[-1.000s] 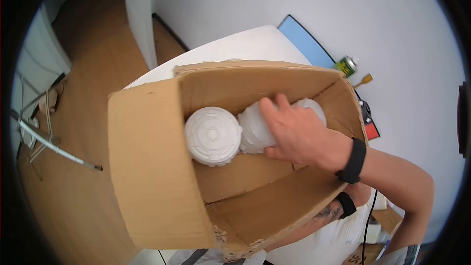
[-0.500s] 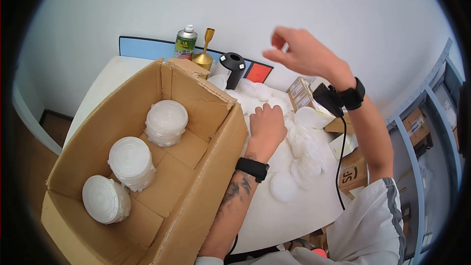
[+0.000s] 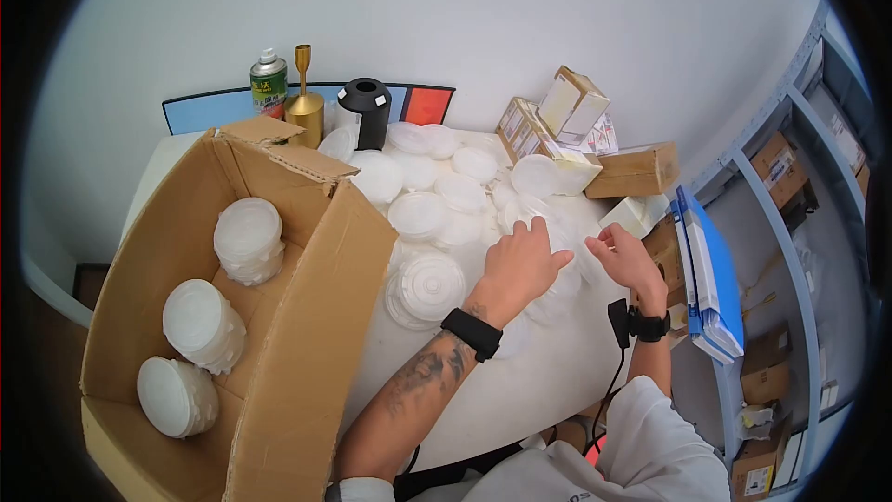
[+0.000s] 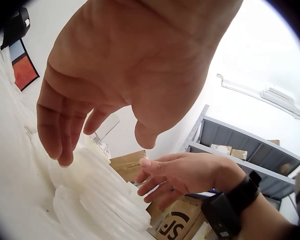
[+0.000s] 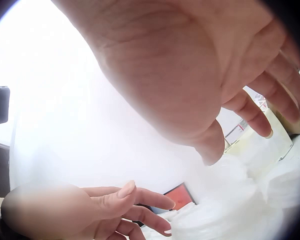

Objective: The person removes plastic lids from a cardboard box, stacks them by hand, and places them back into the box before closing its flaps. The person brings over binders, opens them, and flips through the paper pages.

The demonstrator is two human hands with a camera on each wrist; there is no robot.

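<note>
Many translucent white plastic lids [image 3: 416, 214] lie loose over the white table, with a small round stack of lids [image 3: 429, 286] near the carton. My left hand [image 3: 522, 265] is over the lids at the middle of the table, fingers relaxed and holding nothing. To its right my right hand [image 3: 624, 258] hovers beside the pile, its fingers loosely bent and apart. In the left wrist view, heaped lids [image 4: 102, 200] sit below both hands. Three lid stacks [image 3: 248, 232] stand inside the open cardboard box [image 3: 311, 335] on my left.
Along the wall stand a spray can [image 3: 268, 84], a gold candlestick [image 3: 304, 112] and a black cylinder [image 3: 364, 116]. Small cartons [image 3: 571, 107] are piled at the back right. A blue binder [image 3: 708, 270] and a grey metal shelf [image 3: 780, 223] are farther right. A black cable hangs near the right wrist.
The right hand let go of a lid stack in the box, rose, and came down by the loose lids. The view has swung right, and three stacks now show in the box.
</note>
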